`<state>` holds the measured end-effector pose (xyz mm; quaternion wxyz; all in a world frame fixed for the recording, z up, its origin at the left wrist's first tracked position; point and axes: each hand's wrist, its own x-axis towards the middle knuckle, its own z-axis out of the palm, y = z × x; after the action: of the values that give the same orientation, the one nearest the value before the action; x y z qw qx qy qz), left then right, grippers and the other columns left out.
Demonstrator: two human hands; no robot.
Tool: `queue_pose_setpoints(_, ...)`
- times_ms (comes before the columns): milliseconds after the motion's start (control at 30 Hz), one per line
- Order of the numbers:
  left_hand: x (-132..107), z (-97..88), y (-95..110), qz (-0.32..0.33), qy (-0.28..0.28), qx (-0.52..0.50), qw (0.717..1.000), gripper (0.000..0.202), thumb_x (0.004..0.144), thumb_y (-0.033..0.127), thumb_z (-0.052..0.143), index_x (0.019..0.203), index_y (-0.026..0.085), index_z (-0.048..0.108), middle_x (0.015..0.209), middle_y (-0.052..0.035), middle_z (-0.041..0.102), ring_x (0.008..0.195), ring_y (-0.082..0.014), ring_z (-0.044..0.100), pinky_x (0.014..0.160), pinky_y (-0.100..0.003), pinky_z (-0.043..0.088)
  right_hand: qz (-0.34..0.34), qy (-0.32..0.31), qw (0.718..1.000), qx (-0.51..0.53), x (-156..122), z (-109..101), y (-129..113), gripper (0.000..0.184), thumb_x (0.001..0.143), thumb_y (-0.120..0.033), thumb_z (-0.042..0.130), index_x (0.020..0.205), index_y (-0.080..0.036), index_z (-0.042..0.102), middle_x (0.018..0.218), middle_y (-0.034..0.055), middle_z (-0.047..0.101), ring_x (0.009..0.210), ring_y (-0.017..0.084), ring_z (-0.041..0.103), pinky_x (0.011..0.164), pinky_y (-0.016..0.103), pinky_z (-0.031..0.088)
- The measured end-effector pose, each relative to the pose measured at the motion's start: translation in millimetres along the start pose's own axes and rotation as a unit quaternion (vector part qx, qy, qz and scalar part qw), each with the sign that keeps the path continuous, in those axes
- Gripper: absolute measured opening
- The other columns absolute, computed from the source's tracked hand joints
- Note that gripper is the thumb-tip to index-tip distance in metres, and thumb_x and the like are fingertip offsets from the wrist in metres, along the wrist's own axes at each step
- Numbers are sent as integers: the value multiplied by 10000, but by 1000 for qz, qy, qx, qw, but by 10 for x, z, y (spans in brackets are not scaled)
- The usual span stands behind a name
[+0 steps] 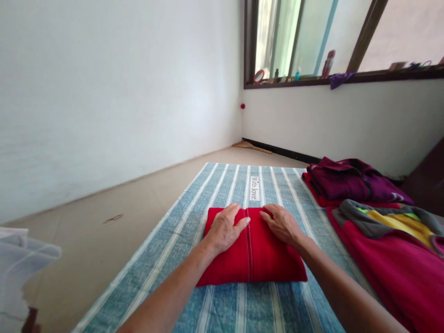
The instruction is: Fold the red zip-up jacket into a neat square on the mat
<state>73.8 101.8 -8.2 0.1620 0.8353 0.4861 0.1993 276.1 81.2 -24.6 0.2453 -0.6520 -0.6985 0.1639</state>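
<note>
A folded red garment [255, 256] with a seam down its middle lies on a blue and white striped mat [222, 189] spread on the floor. My left hand [225, 229] rests flat on the garment's far left part, fingers stretched out and pointing right. My right hand [282, 224] lies flat on its far right part, fingers extended toward the seam. Both hands press on the cloth and grip nothing.
A pile of folded purple and red clothes [350, 182] and a magenta, grey and yellow garment [391, 240] sit on the mat's right side. White cloth [21, 263] lies at the left edge. Small bottles stand on the window sill [312, 78]. Bare tiled floor [114, 208] lies to the left.
</note>
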Motion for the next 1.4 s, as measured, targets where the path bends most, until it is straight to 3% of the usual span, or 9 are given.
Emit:
queue_pose_setpoints(67, 57, -125, -152, -5, 26, 4, 1000, 399, 850, 405, 472, 1112, 140, 613, 1282, -146, 564, 1250, -284, 465, 1074, -383, 316, 20, -22, 999, 19, 90, -108, 73, 283, 896, -381, 455, 917, -194, 665, 929, 79, 662, 932, 227, 582, 816, 303, 392)
queue_pose_setpoints(200, 190, -378, -461, -79, -69, -71, 992, 312, 750, 450, 552, 840, 172, 661, 963, -70, 670, 989, -272, 587, 904, -332, 423, 40, -116, 991, 52, 340, -289, 263, 244, 782, -382, 613, 865, -171, 704, 810, 54, 671, 807, 212, 602, 706, 288, 417)
queue_pose_setpoints(400, 354, -515, -715, -153, -163, -134, 966, 396, 647, 548, 622, 672, 155, 663, 607, 13, 593, 663, -189, 555, 576, -235, 399, 96, -253, 957, 104, 703, -440, 397, 482, 594, -413, 784, 1014, -186, 710, 904, 64, 696, 837, 208, 624, 667, 284, 484)
queue_pose_setpoints(667, 533, -540, -786, -251, -267, -208, 907, 440, 596, 534, 714, 799, 145, 704, 707, -44, 666, 631, -192, 594, 534, -245, 426, 132, -368, 913, 122, 906, -457, 361, 460, 460, -376, 832, 875, -197, 745, 910, 68, 714, 819, 225, 634, 609, 282, 499)
queue_pose_setpoints(867, 674, -494, -825, -253, -285, -205, 902, 426, 490, 490, 793, 698, 142, 662, 617, -34, 641, 576, -182, 573, 508, -259, 430, 142, -392, 898, 138, 932, -405, 377, 418, 436, -379, 835, 769, -146, 736, 790, 85, 712, 727, 211, 637, 600, 279, 491)
queue_pose_setpoints(1033, 672, -495, -856, -244, -298, -239, 891, 396, 499, 464, 807, 711, 168, 652, 591, -6, 620, 555, -167, 565, 509, -257, 434, 139, -388, 893, 179, 908, -393, 395, 363, 459, -341, 825, 748, -146, 723, 758, 62, 708, 697, 187, 632, 619, 268, 492)
queue_pose_setpoints(1300, 561, -415, -831, -235, -243, -324, 884, 389, 478, 378, 790, 748, 141, 643, 684, -40, 677, 587, -175, 605, 570, -275, 462, 124, -348, 899, 236, 762, -376, 387, 290, 506, -318, 788, 717, -147, 688, 727, 45, 697, 681, 173, 625, 658, 276, 500)
queue_pose_setpoints(1400, 510, -487, -765, -213, -221, -332, 892, 412, 497, 371, 781, 815, 141, 657, 750, -45, 695, 666, -196, 636, 631, -288, 484, 108, -320, 913, 228, 696, -444, 332, 276, 524, -328, 784, 704, -149, 675, 693, 32, 680, 647, 160, 605, 604, 259, 470)
